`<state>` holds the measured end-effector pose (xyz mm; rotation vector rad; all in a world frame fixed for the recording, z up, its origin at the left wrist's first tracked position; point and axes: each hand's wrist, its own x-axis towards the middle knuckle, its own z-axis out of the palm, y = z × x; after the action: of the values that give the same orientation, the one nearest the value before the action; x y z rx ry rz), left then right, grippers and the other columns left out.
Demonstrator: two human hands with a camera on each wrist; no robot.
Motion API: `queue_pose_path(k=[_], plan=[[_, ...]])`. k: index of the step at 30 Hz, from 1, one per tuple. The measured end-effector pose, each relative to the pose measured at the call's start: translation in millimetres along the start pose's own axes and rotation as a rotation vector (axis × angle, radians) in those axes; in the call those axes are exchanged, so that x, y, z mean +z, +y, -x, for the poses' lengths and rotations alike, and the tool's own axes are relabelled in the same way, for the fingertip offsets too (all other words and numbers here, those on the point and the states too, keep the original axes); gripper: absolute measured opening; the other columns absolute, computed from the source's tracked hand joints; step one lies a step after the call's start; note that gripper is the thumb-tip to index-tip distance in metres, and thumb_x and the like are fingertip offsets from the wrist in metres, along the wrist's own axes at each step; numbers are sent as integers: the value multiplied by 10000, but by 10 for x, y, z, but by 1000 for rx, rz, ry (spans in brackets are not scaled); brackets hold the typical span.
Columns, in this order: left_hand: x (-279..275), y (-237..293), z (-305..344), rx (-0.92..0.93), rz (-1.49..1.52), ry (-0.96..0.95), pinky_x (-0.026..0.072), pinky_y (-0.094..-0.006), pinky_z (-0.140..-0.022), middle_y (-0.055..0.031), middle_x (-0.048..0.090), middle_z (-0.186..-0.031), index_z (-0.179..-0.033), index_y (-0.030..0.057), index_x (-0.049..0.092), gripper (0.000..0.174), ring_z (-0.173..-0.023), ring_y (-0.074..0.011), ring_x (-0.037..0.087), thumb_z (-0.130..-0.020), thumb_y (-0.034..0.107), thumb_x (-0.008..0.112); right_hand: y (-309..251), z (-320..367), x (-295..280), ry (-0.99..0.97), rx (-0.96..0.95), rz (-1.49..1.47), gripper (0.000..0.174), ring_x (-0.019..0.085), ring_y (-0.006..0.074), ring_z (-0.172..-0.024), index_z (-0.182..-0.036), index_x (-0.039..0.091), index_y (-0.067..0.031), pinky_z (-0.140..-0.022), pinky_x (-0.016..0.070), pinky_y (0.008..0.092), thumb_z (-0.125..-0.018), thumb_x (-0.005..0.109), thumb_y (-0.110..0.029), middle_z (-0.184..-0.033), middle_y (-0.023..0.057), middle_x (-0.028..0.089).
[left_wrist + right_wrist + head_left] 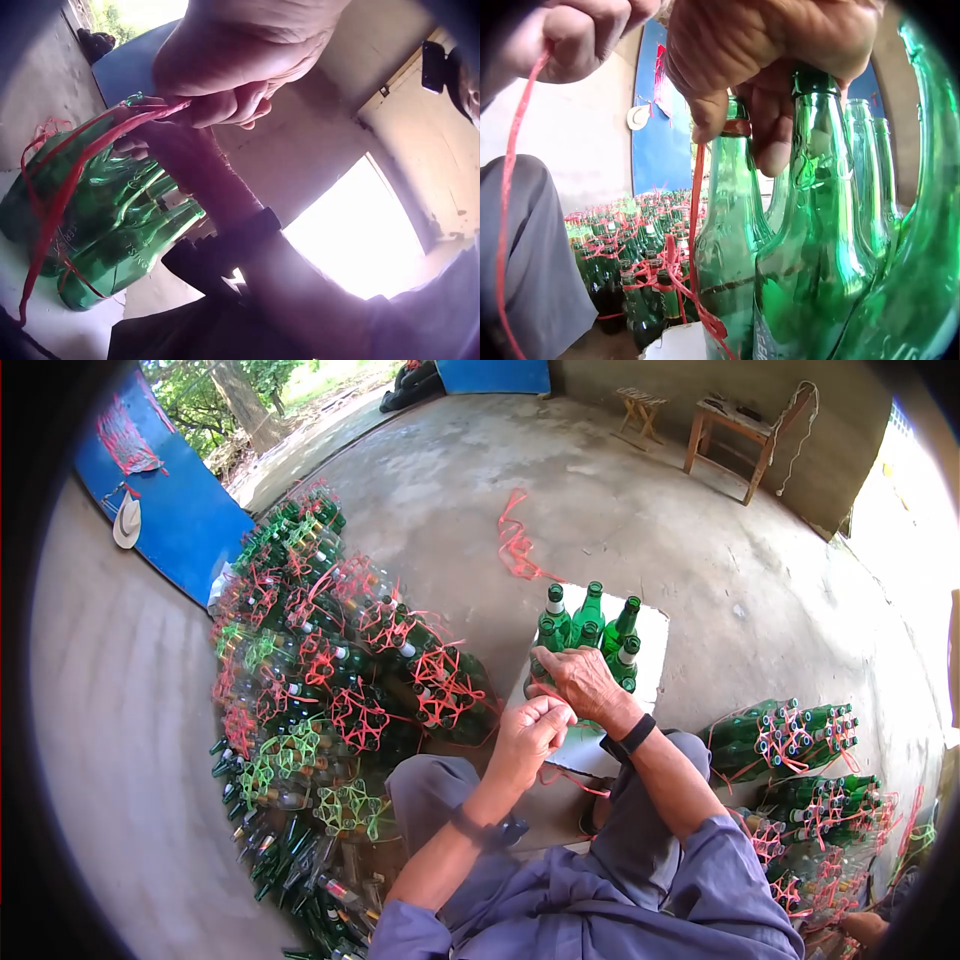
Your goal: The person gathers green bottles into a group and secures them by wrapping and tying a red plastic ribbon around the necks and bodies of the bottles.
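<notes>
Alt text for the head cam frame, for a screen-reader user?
A seated person's right hand grips the necks of upright green bottles on a white board while the left hand pinches a red string. Bundles of tied bottles lie on the concrete floor to both sides.

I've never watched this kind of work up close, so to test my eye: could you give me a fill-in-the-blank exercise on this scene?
1. The left hand pinches a ___ string.
2. The right hand grips the necks of ___ bottles.
3. Those bottles stand on a ___ board.
4. The right wrist wears a ___ band.
Missing words: red; green; white; black.
</notes>
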<state>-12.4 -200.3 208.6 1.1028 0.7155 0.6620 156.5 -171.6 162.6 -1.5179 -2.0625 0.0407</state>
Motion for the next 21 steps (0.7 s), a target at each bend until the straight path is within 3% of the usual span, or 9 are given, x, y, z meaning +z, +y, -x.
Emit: queue_pose_path(k=[2,6,8,11,15,16,17,20,21], plan=[[-21,15,52,-13,5,13,259,-200,-463,19,506,-615,-856,16,646,223,-512,-35,374,-962,201,579,-11,8,8,-13,21,17,425,663,333,-691,-1089,560,-28,-637,491,431,-851,660,-365,-698,143,649],[-68,100,218,-16,-32,-20,266,-192,-485,29,509,-672,-973,10,643,171,-541,-32,387,-955,172,591,-91,27,-44,93,-14,-35,421,666,325,-742,-1103,569,-20,-665,493,422,-850,662,-343,-805,154,674],[-96,158,370,-10,-60,-48,270,-189,-492,35,510,-696,-1018,7,638,171,-554,-29,392,-948,159,601,-106,35,-24,288,-43,-49,382,663,304,-826,-1110,588,-9,-740,485,410,-848,657,-278,-940,150,684],[-235,237,596,-53,-152,-25,278,-185,-500,55,509,-735,-1076,11,628,202,-575,-22,398,-924,143,633,-90,63,-89,308,-76,-9,364,650,286,-888,-1113,607,-4,-814,465,399,-815,657,-206,-1016,139,680],[-601,366,780,-90,-308,55,311,-169,-508,50,576,-755,-1035,22,665,180,-587,-12,427,-882,117,663,-131,128,-227,338,-109,-72,367,644,283,-898,-1082,628,-9,-835,454,400,-736,672,-123,-1007,127,686],[-676,416,811,-91,-320,97,309,-171,-502,45,582,-755,-1026,22,666,177,-581,-13,427,-876,116,665,-155,143,-270,372,-141,-81,307,646,279,-841,-1029,639,-34,-793,471,389,-730,679,-92,-915,116,679],[-744,472,832,-89,-334,139,307,-174,-496,41,589,-756,-1017,22,668,174,-576,-13,427,-870,115,667,-165,166,-277,376,-140,-82,307,646,279,-841,-1029,639,-34,-793,471,389,-730,679,-92,-915,116,679],[-958,651,869,-71,-357,182,299,-178,-483,29,588,-735,-985,18,666,163,-560,-10,425,-849,108,675,-220,295,-286,338,-106,-280,110,602,297,-630,-875,629,-61,-607,473,383,-772,666,-57,-648,99,575],[-1030,696,858,-34,-389,209,294,-182,-468,30,573,-698,-949,18,667,128,-528,-12,412,-851,100,671,-227,349,-306,340,-102,-279,110,602,297,-630,-875,629,-61,-607,473,383,-772,666,-57,-648,99,575]])
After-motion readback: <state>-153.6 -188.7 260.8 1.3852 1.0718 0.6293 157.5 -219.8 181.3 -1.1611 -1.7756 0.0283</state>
